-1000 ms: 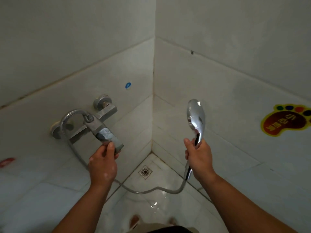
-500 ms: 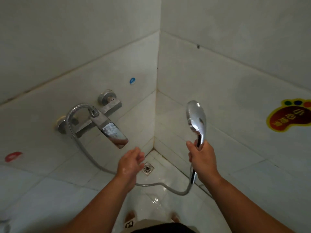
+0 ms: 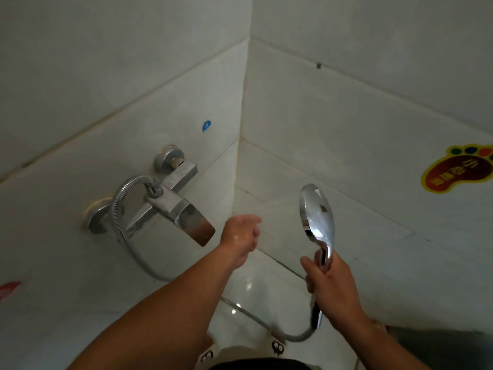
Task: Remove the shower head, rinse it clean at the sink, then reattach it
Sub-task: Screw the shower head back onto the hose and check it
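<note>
My right hand (image 3: pixel 332 287) grips the handle of the chrome shower head (image 3: pixel 316 212), which points upward near the right wall. Its metal hose (image 3: pixel 296 336) hangs from the handle's bottom, loops low across the floor and runs up to the wall-mounted chrome mixer tap (image 3: pixel 173 206) on the left wall. My left hand (image 3: pixel 241 233) hovers in the air between the tap's lever and the shower head, fingers relaxed and slightly blurred, holding nothing.
Two tiled walls meet in a corner (image 3: pixel 242 134) ahead. A yellow and red foot-shaped sticker (image 3: pixel 457 172) is on the right wall, a small blue sticker (image 3: pixel 206 126) on the left one. The wet white floor (image 3: pixel 250 287) lies below.
My left hand has let go of the tap lever and moved right, toward the shower head. The lever now stands raised. My right hand keeps its hold on the shower head.
</note>
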Tool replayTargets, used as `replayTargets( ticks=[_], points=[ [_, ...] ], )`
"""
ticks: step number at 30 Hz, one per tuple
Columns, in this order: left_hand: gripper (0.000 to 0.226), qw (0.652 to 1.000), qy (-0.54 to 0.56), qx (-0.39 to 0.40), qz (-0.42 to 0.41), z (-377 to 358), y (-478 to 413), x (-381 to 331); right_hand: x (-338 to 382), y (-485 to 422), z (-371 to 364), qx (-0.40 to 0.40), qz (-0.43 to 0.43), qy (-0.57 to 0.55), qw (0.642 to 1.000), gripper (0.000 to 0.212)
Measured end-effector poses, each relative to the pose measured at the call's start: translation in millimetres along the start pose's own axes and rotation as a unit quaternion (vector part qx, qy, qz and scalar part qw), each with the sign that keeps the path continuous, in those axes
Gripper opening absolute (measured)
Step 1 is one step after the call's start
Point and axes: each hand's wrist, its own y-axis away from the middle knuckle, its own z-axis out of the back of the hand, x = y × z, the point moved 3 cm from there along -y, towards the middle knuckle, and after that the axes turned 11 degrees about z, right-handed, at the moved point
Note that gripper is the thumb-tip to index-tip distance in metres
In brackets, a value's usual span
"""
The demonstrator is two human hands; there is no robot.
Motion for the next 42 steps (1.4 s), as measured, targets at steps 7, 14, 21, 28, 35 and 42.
replayTargets(
  ticks=[7, 14, 21, 28, 35, 42],
  points=[
    [0.046, 0.995, -0.068, -0.03, 0.067, 27.4, -2.1, 11.7, 3.6, -4.7, -11.6, -0.062, -0.026, -0.049, 0.996, 0.029],
    [0.013, 0.99, 0.055, -0.065, -0.116, 88.2, 22.9, 39.8, 15.0, -46.0, -15.3, -0.095, -0.003, -0.078, 0.992, 0.033],
    [0.01, 0.931, -0.08, -0.188, -0.303, 107.9, 68.0, 17.3, 51.9, -83.9, -21.5, -0.164, 0.019, -0.189, 0.968, 0.027],
    [0.012, 0.879, -0.198, -0.26, -0.347, 111.6, 82.0, 16.2, 58.3, -90.9, -22.9, -0.149, 0.048, -0.18, 0.971, 0.033],
    [0.012, 0.879, -0.211, -0.264, -0.337, 112.1, 78.3, 15.0, 34.0, -83.4, -25.9, -0.084, 0.022, -0.091, 0.992, 0.038],
    [0.018, 0.861, -0.253, -0.269, -0.349, 115.7, 76.6, 14.0, 12.6, -72.4, -25.4, -0.069, -0.025, -0.061, 0.995, 0.039]
  ],
)
